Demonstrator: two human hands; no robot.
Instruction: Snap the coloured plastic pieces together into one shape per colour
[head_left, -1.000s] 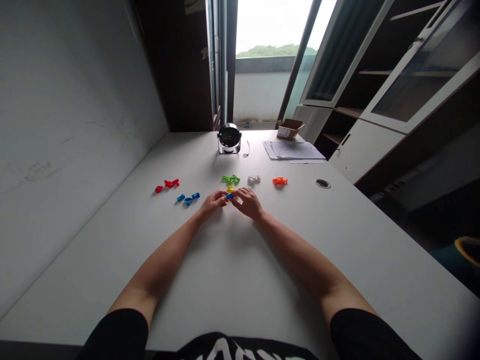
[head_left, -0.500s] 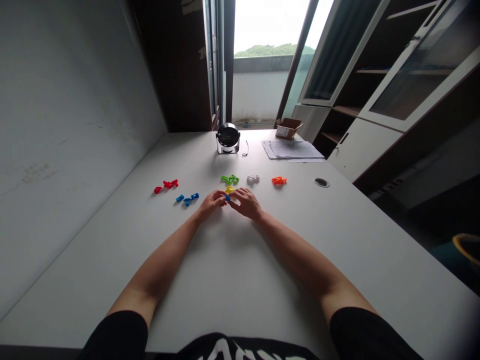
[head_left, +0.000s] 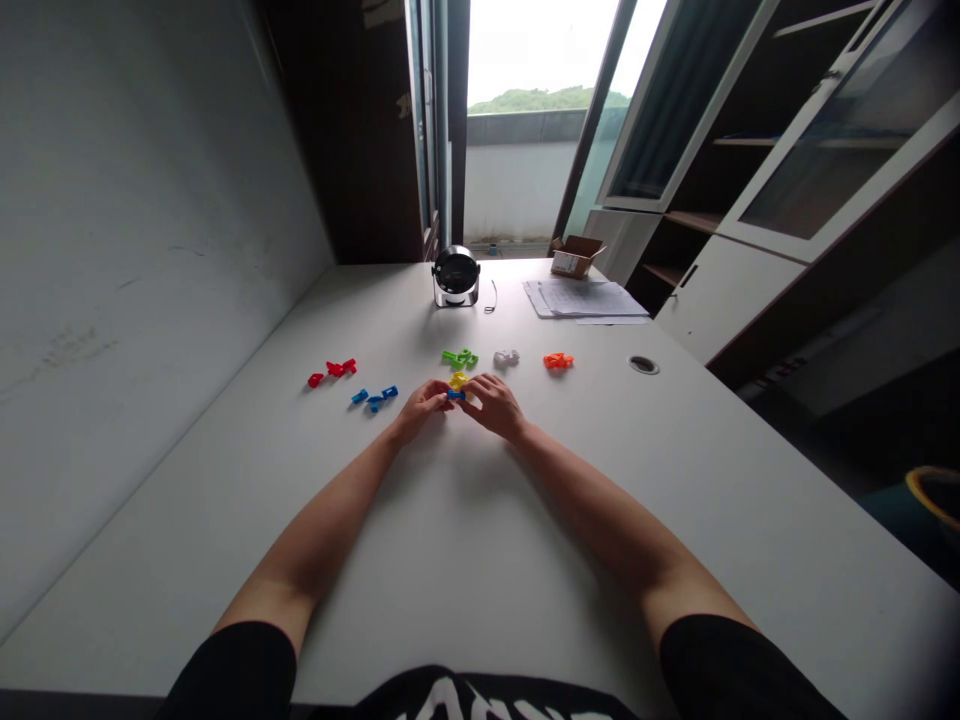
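Between my two hands is a small blue plastic piece (head_left: 456,395), pinched at its ends just above the white table (head_left: 480,520). My left hand (head_left: 422,408) grips its left end, fingers closed. On its right end are the thumb and fingertips of my right hand (head_left: 493,404). Just beyond the fingertips lie yellow plastic pieces (head_left: 458,380), partly hidden by the right hand. Off to the left of my left hand rests a group of blue pieces (head_left: 375,400).
Farther left are red pieces (head_left: 335,371). Green pieces (head_left: 461,358), white pieces (head_left: 506,357) and orange pieces (head_left: 558,361) form a row behind my hands. At the back stand a round black device (head_left: 457,271), papers (head_left: 587,299) and an open cardboard box (head_left: 575,258). A cable hole (head_left: 643,366) is at right.
The blue piece between my fingers has turned and now shows more of its length. My right fingers have shifted slightly, uncovering more of the yellow pieces. Both arms stay in place.
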